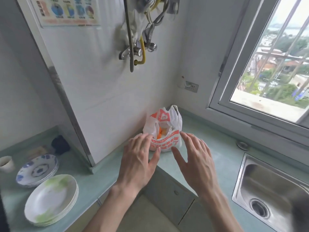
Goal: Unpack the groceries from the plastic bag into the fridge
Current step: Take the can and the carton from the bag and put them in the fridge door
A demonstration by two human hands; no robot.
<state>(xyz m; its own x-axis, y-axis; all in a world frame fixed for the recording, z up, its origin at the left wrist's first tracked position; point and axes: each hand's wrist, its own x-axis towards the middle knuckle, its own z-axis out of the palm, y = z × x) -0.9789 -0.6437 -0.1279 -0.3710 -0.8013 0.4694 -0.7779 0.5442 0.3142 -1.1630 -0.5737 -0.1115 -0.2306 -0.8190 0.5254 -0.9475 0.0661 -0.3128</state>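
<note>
Standing upright in the back corner of the pale green desk (103,180), the white plastic bag (164,131) with orange print has its mouth open toward the camera; something orange (160,133) and a pale item show inside, contents otherwise not identifiable. Bag handles stick up at the rear, near the tiled wall. Left hand (139,158) is spread flat, fingers straight, fingertips at the bag's left rim and thumb against its lower front; whether the fingers actually press the plastic cannot be told. Right hand (194,156) is likewise open and spread, fingers extended just beside the bag's right side, thumb pointing toward the bag's base; it holds nothing. Both hands flank the bag, neither gripping it. Left of the bag a white panel with a metal edge strip (70,104) rises from the desk, boxing the bag into a narrow corner. Further left on the desk: a stack of blue-patterned plates (37,170), a stack of white plates with green marks (51,200) near the front edge, a pale cup (6,163), and a dark object (60,144) against the wall. To the right a steel sink (274,191) is set into the desk, well apart from the bag, with bare surface between. A window (274,61) sits above the sink side; pipes and a valve (138,49) hang on the wall above the bag.
</note>
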